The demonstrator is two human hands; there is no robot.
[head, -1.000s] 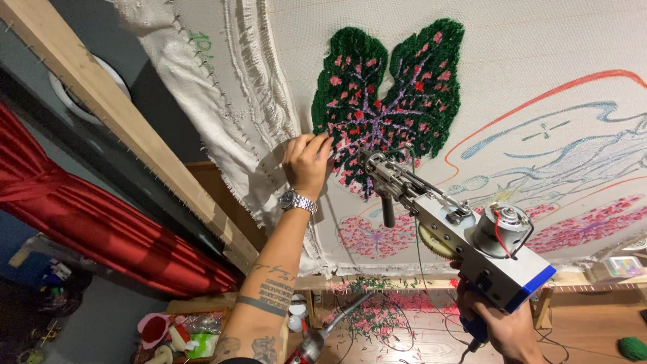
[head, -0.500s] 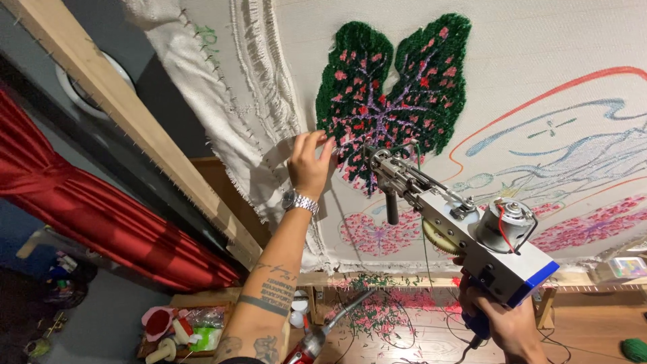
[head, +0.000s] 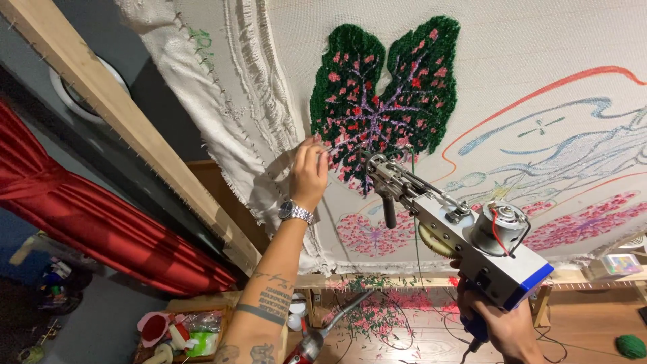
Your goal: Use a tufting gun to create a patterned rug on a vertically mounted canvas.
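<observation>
The left hand, a watch on its wrist, lies flat with fingers spread loosely against the stretched cloth, fingertips touching the lower left edge of the tufted green leaf speckled with red and pink. The right hand is wrapped tight round the blue grip of a tufting gun at five o'clock from the left hand, the gun's needle tip pressed to the leaf's base. Out at nine o'clock runs the wooden frame beam with a red curtain beyond, and a green yarn ball sits on the floor at the far lower right.
</observation>
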